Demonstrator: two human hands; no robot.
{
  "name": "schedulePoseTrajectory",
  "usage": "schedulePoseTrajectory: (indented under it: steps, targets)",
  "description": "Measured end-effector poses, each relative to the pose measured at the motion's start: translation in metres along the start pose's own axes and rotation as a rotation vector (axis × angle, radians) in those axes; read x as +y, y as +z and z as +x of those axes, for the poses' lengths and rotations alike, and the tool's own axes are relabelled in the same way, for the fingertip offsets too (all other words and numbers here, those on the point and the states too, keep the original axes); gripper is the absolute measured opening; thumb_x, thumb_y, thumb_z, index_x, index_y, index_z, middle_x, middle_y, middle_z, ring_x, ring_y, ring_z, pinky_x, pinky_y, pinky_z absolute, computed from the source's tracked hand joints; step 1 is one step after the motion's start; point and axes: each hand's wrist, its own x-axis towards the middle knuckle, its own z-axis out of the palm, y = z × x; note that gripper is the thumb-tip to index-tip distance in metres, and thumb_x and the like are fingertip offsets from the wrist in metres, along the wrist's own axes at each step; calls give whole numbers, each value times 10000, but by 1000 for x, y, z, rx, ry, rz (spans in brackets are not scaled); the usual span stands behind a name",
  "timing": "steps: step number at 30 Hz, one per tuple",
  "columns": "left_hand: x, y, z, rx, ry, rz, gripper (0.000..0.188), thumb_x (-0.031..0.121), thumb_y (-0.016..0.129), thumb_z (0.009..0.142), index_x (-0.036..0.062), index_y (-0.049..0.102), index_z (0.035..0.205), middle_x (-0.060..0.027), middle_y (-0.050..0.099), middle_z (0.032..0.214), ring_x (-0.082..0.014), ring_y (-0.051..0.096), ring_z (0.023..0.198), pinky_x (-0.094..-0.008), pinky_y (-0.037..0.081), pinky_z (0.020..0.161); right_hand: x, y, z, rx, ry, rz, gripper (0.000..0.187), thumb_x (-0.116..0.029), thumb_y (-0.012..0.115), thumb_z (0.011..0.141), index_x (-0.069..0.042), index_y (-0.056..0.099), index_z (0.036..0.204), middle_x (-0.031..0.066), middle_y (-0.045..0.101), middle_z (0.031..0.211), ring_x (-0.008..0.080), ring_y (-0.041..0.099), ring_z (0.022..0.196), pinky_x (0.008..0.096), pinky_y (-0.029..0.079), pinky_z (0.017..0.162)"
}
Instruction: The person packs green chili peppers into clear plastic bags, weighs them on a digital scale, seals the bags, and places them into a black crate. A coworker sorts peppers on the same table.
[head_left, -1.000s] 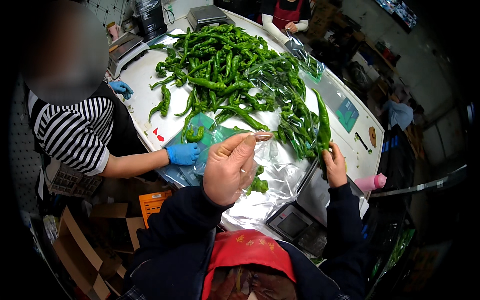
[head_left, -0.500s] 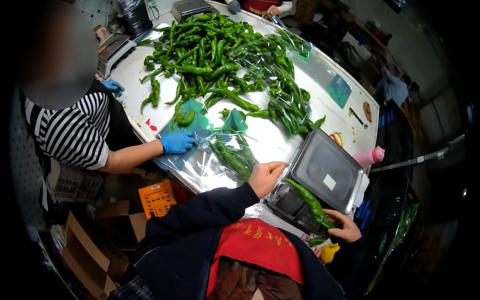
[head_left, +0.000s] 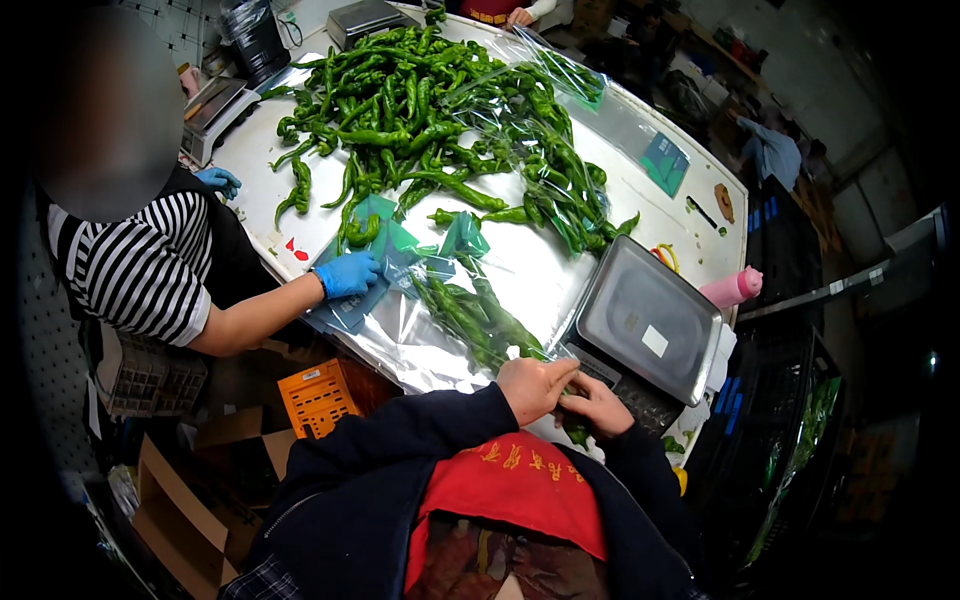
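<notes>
A clear plastic bag (head_left: 478, 322) with several long green peppers in it lies on the table in front of me. My left hand (head_left: 532, 390) is closed on the bag's near end, its fingers pinched together. Right beside it, my right hand (head_left: 598, 404) is closed around a long green pepper (head_left: 576, 430), which shows below the fingers at the bag's mouth. The fingertips of both hands meet and partly hide the pepper. A digital scale with a bare grey metal pan (head_left: 648, 322) stands just right of the hands.
A large heap of green peppers (head_left: 400, 110) covers the far middle of the white table (head_left: 250, 150). On the left, a co-worker's blue-gloved hand (head_left: 347, 275) rests on flat printed bags. A pink bottle (head_left: 732, 288) stands beyond the scale. An orange crate (head_left: 318, 398) sits below the table edge.
My right hand has brought the pepper leftward from beside the scale to the bag's mouth, against my left hand. My left hand keeps its pinch on the bag.
</notes>
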Motion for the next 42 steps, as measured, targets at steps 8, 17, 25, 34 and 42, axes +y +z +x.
schedulePoseTrajectory:
  steps: [8, 17, 25, 34, 42]
  targets:
    - [-8, -10, -2, 97, 1, -37, 169, 129, 606, 872, 71, 700, 1000, -193, 651, 733, -351, 653, 668, -396, 527, 606, 45, 25, 100, 83, -259, 44, 637, -10, 586, 851, -10, 346, 1441, 85, 602, 1112, 116, 562, 962, 253, 466, 824]
    - [13, -31, 7, 128, -13, -32, 162, 129, 615, 870, 39, 700, 975, -192, 664, 767, -351, 654, 699, -387, 519, 664, 16, 35, 127, 94, -383, -370, 567, -27, 576, 865, -6, 398, 1403, 86, 626, 1056, 132, 578, 929, 247, 472, 818]
    - [-3, -40, 6, 185, -56, -196, 167, 115, 609, 875, 40, 699, 994, -206, 658, 761, -352, 662, 694, -374, 530, 633, 30, 19, 119, -8, -413, -514, 550, -72, 560, 882, -15, 389, 1401, 144, 614, 1154, 176, 594, 999, 296, 480, 863]
    - [3, -20, 2, 130, -89, -155, 176, 180, 616, 887, 78, 714, 991, -197, 666, 761, -347, 664, 710, -389, 533, 655, 19, 33, 173, 185, -237, -556, 551, -75, 525, 870, 7, 389, 1398, 162, 616, 1017, 170, 598, 813, 307, 482, 747]
    - [4, -58, 15, 207, -43, -218, 159, 74, 621, 883, -15, 687, 998, -201, 687, 847, -302, 698, 780, -331, 540, 681, -3, 41, 163, 125, -356, -632, 525, -131, 531, 898, -22, 411, 1398, 142, 581, 1173, 234, 561, 1058, 352, 437, 937]
